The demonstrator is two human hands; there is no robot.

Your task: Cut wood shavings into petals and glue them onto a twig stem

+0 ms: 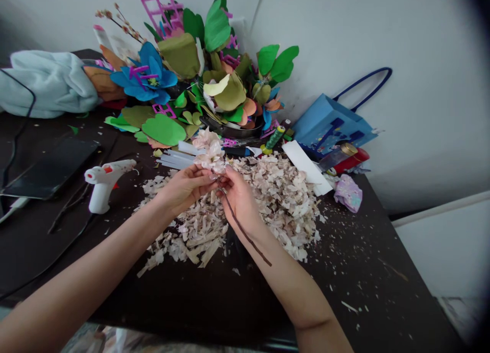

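The grip of the left hand (195, 183) and right hand (242, 197) is pinched on the twig (242, 228) just under the pale flower (212, 156), near the frame's centre, where light pressure should avoid crushing it.

My table (184, 302): dark top, loose bits (349, 307) scattered on the right. Pale scrap pile (289, 205) in front of me. To my left: white glue gun (100, 194), black-screened device (51, 164), light-blue cloth (49, 85). Translucent sticks (174, 160) behind the pile; to my right, crumpled lilac wrapper (348, 192), blue bag (319, 120).
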